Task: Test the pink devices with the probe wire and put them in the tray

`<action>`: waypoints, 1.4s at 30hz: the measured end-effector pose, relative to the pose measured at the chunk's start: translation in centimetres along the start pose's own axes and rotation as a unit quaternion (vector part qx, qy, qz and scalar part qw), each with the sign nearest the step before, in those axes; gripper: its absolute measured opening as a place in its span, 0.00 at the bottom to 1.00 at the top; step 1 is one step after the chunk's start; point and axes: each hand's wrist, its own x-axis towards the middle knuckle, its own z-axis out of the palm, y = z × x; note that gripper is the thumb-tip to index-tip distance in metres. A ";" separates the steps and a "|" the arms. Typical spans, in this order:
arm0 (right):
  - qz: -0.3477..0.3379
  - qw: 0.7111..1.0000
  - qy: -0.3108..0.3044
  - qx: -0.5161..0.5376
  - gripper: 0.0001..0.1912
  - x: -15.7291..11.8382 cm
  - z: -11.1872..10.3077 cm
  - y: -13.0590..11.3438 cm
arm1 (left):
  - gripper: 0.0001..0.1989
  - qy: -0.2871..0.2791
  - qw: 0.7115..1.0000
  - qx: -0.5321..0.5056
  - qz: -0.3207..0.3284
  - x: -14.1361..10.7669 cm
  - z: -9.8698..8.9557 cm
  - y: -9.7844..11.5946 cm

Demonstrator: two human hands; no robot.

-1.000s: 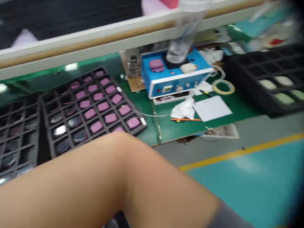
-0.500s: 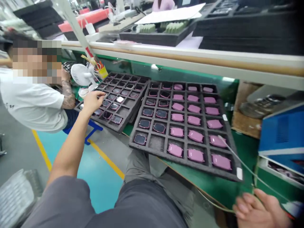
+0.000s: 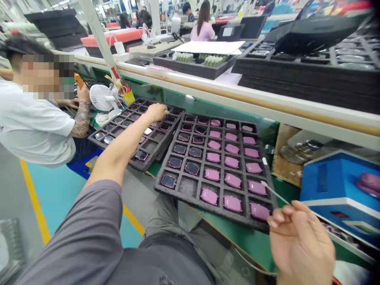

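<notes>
My left hand (image 3: 156,112) is over the far right part of the left black foam tray (image 3: 135,163). Its fingers are bent down and closed together; what they hold, if anything, is hidden. Dark-faced watch cases (image 3: 141,154) with purple edges sit in that tray's compartments. At the lower right, my right hand (image 3: 301,241) pinches a thin white cable (image 3: 278,195), whose tip lies over the right black foam tray (image 3: 186,186). This tray holds dark-faced cases (image 3: 169,181) in its left columns and purple, back-up cases (image 3: 232,203) in the others.
A blue machine (image 3: 323,178) stands right of the trays, beside a wooden board (image 3: 285,158). Behind the left tray are a white fan (image 3: 101,97) and a yellow cup (image 3: 129,97) of tools. A shelf (image 3: 208,89) runs above. A co-worker (image 3: 35,122) sits at left.
My left hand has moved right and farther back across the left tray. My right hand has risen and moved left, still with the cable. The view has shifted, showing more behind the shelf.
</notes>
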 end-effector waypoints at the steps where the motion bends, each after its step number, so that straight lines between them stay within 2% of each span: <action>1: -0.013 1.000 -0.001 0.008 0.15 0.2 0.5 0.4 | 0.15 0.018 1.000 -0.018 0.009 -1.8 -0.2 1.6; 2: -0.029 0.999 0.002 0.014 0.16 0.5 0.9 0.9 | 0.16 0.033 0.999 -0.038 0.021 -4.1 -0.1 3.7; 4: -0.066 0.997 0.016 0.022 0.16 0.8 2.0 1.7 | 0.15 0.075 0.970 -0.215 0.080 -9.7 0.9 8.9; 6: -0.105 0.993 0.040 0.031 0.15 1.0 2.9 2.2 | 0.14 0.017 0.913 -0.395 0.100 -15.6 2.7 14.4; 8: -0.138 0.988 0.050 0.042 0.15 1.2 3.7 2.5 | 0.14 -0.050 0.842 -0.534 0.046 -20.0 4.7 18.6; 10: -0.152 0.986 0.041 0.050 0.13 1.5 3.9 2.8 | 0.15 -0.090 0.792 -0.604 -0.005 -22.0 6.4 21.1; 11: -0.154 0.986 0.035 0.049 0.12 1.7 3.9 2.9 | 0.15 -0.103 0.779 -0.618 -0.020 -22.2 7.2 21.8; 13: -0.161 0.986 0.033 0.036 0.09 2.0 3.6 3.3 | 0.15 -0.117 0.775 -0.621 -0.026 -21.6 8.3 22.6; 15: -0.175 0.984 0.036 0.011 0.07 2.1 3.2 3.6 | 0.16 -0.117 0.784 -0.609 -0.025 -20.8 8.8 23.0; 19: -0.200 0.979 0.010 -0.028 0.05 2.0 2.7 3.9 | 0.19 -0.102 0.810 -0.576 -0.026 -20.6 8.9 23.2; 24: -0.194 0.980 -0.028 -0.032 0.05 2.0 2.5 3.8 | 0.19 -0.087 0.834 -0.545 -0.010 -21.0 8.9 23.5; 36: -0.186 0.982 -0.025 -0.029 0.04 2.1 2.5 3.6 | 0.18 -0.068 0.848 -0.526 0.016 -21.0 9.0 23.5; 42: -0.190 0.981 -0.026 -0.025 0.04 2.2 2.5 3.7 | 0.19 -0.060 0.845 -0.530 0.025 -21.0 9.2 23.5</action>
